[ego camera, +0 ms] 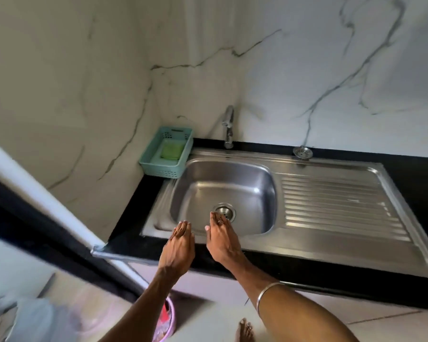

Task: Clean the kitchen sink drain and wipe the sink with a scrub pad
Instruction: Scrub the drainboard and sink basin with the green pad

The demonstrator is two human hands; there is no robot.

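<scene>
Sink drain (224, 211) sat at the near middle of the steel sink (223, 191) basin, and the tips of your right hand (222, 240) fingers (216, 219) reached just over its near-left rim; whether they touched the metal could not be told. Those fingers were straight and held close together, with the thumb a little apart to the left, a ring on one finger and a thin bangle (266, 293) on the forearm. Your left hand (178, 248) hovered just to the left, over the sink's front rim, its fingers likewise straight and pressed together, holding nothing. The two hands were near each other but apart.

No brand, label or writing could be read anywhere.

A teal plastic basket (167, 154) stood on the black surface (356, 265) at the sink's far-left corner, against the marble-patterned wall (307, 70), and a green scrub pad (171, 149) lay flat inside it. The tap (228, 127) rose behind the basin, just right of the basket. A round steel strainer (302, 152) rested on the surface behind the ribbed drainboard (336, 206), well apart from the drain. On the floor by your left arm, a pink tub (167, 324) showed partly, with something red in it that was too blurred to name.
</scene>
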